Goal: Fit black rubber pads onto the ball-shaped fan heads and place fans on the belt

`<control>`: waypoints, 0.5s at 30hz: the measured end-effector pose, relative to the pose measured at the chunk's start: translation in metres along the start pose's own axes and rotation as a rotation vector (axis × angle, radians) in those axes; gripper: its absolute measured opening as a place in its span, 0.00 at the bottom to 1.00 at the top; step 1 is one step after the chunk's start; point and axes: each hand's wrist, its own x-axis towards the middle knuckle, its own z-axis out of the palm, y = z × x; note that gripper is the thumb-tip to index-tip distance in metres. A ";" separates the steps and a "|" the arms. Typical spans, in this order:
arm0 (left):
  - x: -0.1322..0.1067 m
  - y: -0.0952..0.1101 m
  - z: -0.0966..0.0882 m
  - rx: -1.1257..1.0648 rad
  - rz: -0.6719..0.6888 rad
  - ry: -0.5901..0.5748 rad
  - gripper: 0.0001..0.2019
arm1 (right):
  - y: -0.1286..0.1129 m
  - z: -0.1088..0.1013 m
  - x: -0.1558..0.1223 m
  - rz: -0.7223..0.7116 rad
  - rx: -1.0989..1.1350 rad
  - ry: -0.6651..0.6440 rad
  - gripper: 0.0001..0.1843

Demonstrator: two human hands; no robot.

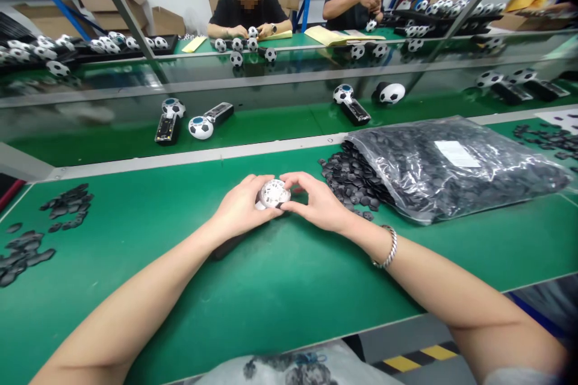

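Over the green tabletop (271,289), a round white ball-shaped piece (275,192) with a patterned open face is held between both hands. My left hand (246,207) is wrapped round its left side, the thumb along the near edge. On the right rim rest the thumb and index finger of my right hand (318,201), curved in a pinch. A dark bar-shaped part (228,246) shows below my left wrist, partly hidden; whether it joins the ball piece I cannot tell. Loose black pieces (356,177) lie to the right of my right hand, spilling from a clear plastic bag (456,174).
More black pieces lie at the left, in an upper pile (70,204) and a lower pile (24,255). Beyond a metal rail (203,156), soccer-ball units with black handles (171,120) lie on a green belt (280,123). Co-workers sit across, among trays of similar balls.
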 end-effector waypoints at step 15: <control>-0.002 0.001 -0.006 0.197 0.035 -0.058 0.31 | 0.002 -0.038 -0.001 0.272 -0.474 -0.381 0.08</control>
